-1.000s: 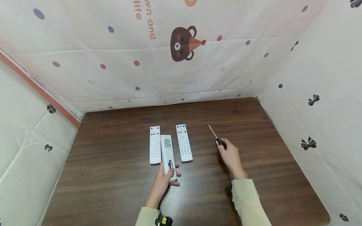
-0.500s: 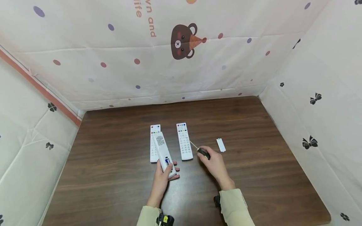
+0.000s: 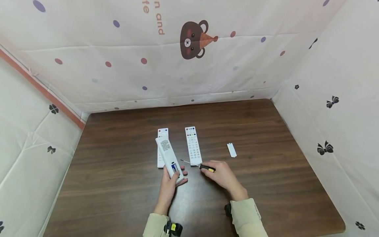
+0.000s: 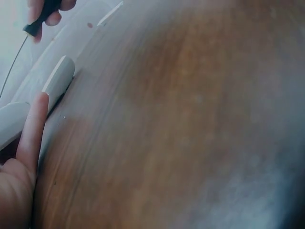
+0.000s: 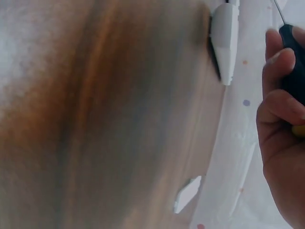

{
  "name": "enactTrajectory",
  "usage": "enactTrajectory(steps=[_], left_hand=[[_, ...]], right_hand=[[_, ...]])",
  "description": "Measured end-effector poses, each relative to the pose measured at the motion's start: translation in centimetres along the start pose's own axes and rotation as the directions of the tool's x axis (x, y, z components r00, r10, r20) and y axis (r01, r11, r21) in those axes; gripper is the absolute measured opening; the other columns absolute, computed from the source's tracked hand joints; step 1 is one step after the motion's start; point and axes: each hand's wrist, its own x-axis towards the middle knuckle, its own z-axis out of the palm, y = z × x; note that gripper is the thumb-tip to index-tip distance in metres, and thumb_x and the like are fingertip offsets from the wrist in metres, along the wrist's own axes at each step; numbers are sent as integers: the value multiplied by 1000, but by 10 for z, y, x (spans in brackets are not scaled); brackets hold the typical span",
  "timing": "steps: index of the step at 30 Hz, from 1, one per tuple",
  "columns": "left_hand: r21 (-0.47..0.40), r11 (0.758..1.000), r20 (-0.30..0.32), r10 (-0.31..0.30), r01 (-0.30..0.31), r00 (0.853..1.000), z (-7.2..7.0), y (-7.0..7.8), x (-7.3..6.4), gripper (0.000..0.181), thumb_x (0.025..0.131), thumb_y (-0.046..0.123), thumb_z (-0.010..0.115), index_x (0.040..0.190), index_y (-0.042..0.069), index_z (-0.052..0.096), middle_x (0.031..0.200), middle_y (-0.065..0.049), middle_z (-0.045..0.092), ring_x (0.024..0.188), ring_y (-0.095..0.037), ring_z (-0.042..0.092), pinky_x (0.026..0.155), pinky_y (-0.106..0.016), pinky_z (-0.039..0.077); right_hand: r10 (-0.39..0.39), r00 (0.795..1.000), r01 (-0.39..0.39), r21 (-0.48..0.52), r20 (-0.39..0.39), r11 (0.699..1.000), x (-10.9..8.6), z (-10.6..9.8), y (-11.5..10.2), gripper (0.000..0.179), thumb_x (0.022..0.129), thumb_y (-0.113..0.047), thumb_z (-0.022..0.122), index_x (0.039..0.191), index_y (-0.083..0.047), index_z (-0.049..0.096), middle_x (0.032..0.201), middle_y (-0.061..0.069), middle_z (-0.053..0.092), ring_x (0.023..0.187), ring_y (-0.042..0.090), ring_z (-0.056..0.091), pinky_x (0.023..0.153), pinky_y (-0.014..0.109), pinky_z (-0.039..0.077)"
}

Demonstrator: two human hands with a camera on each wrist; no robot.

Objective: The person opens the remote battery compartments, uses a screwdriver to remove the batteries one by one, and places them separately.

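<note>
Since the frame half a second back, I see the screwdriver (image 3: pixel 206 168) has swung so that its shaft now crosses in front of the near end of the lone face-up remote (image 3: pixel 193 146), my landmark, pointing left. Nearest me, on the landmark's near left side, the left hand (image 3: pixel 168 186) is closed around the held remote (image 3: pixel 168 154), thumb on top, fingers beneath. That remote is back side up and slanted. Its uncovered compartment shows at least one blue battery (image 3: pixel 174 168); I can't count further. To the landmark's near right, the right hand (image 3: pixel 222 174) has its fingers curled round the screwdriver handle. The tip looks just beside the held remote; I can't confirm contact.

Farther out, left of the landmark, a half-hidden remote (image 3: pixel 163 132) lies face up, partly behind the held one. Right of the landmark, well apart from it, a small white battery cover (image 3: pixel 232 150) lies on the table (image 3: pixel 118 184).

My reading: uncovering this remote is done. The battery is still seated, so any work in the compartment and refitting the cover appear to be left.
</note>
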Motion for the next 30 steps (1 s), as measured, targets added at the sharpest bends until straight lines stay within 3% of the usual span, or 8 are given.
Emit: enactTrajectory(steps=[4,11,16,20,30], left_hand=[[-12,1000,-6,-3,2,1000,0,0,1,49,86,-4,36,130,15,24,118,-22,46,100,-35,55,75,-44,50],[-34,998,-25,-46,45,999,0,4,2,51,87,-5,35,132,17,22,120,-22,45,102,-35,53,77,-44,49],[-52,998,-20,-46,45,999,0,4,3,40,95,12,40,131,16,24,119,-22,47,101,-35,54,76,-44,49],[-73,997,-1,-25,25,1000,1,4,4,42,95,25,43,131,16,24,120,-23,46,104,-36,53,78,-43,49],[-45,999,20,-1,2,1000,-1,2,2,45,93,4,42,131,16,24,122,-23,43,106,-36,51,80,-43,48]], right_hand=[[-23,997,26,-34,73,999,-1,-3,-3,25,83,-35,62,105,-23,67,100,-8,64,90,5,57,78,29,47],[-64,989,74,-71,132,995,-2,-5,-5,25,82,-35,62,103,-22,68,98,-9,65,91,4,57,80,28,47],[-42,983,54,-62,176,997,-2,-8,-6,27,83,-37,61,105,-22,68,98,-9,64,88,5,57,77,28,47],[-24,978,33,-40,205,999,-1,-10,-7,27,82,-37,62,104,-23,68,96,-11,63,84,4,56,75,28,47],[-70,967,105,-134,244,985,-1,-15,-23,22,82,-33,61,100,-23,70,94,-9,65,86,6,58,77,28,47]])
